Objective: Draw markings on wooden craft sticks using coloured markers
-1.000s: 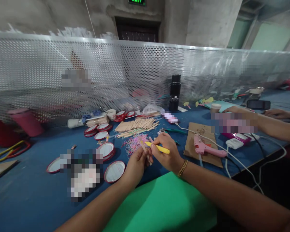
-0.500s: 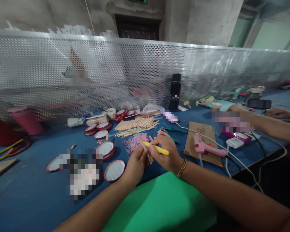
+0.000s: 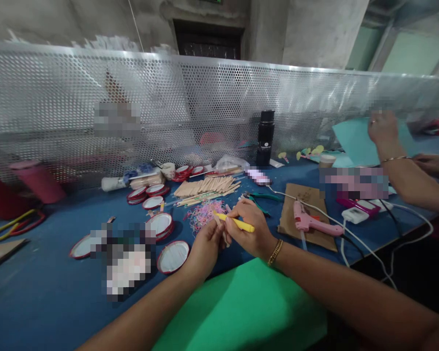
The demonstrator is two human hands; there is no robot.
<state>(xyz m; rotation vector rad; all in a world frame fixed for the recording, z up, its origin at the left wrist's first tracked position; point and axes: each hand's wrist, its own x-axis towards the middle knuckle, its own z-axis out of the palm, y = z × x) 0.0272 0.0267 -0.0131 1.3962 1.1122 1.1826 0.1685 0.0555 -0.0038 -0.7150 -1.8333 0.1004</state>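
Note:
My right hand (image 3: 251, 226) is closed around a yellow marker pen (image 3: 241, 224), its tip pointing left. That tip is close to a wooden craft stick (image 3: 218, 223), which my left hand (image 3: 207, 243) pinches between thumb and fingers. Whether tip and wood touch I cannot tell. Just behind both hands lies a tangled heap of small pink and purple rubber bands (image 3: 208, 213). Farther back is a pile of craft sticks (image 3: 205, 187). Left of my left hand sit red-rimmed round lids (image 3: 173, 257). Green cloth (image 3: 241, 307) spreads beneath my forearms.
On the right, a pink glue gun (image 3: 310, 222) rests on brown cardboard (image 3: 290, 207), with white cables (image 3: 373, 261) nearby. Pliers (image 3: 265, 197) lie behind my right hand. A black bottle (image 3: 266, 139) stands before the perforated metal screen (image 3: 215, 92). A co-worker's hand (image 3: 386, 129) is raised at far right.
The co-worker's hand at right has risen, and a light-blue sheet now stands lifted beside it. My hands, the marker and the craft stick have hardly moved.

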